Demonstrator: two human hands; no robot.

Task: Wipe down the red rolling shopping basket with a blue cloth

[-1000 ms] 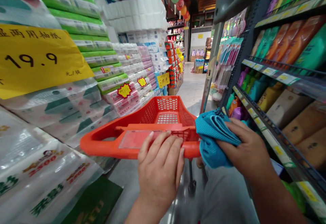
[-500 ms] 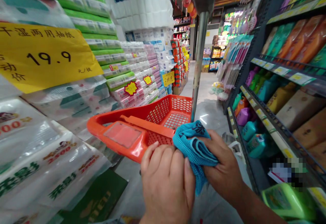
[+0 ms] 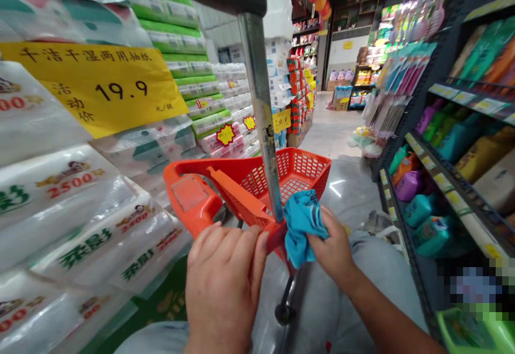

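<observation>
Gripping the red basket [image 3: 241, 196] by its rim, left hand [image 3: 225, 276] | right hand [image 3: 333, 249] clutching a blue cloth [image 3: 302, 228] beside that rim!

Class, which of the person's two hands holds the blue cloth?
The right hand: it grips the blue cloth. The left hand differs: it is closed over the red cart handle, with no cloth.

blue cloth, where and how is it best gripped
I'd take the blue cloth by the bunched folds on its right side, pinching from the right. The right hand grips it there, while its left side sits close to the orange basket and the metal pole, probably leaving less room.
</observation>
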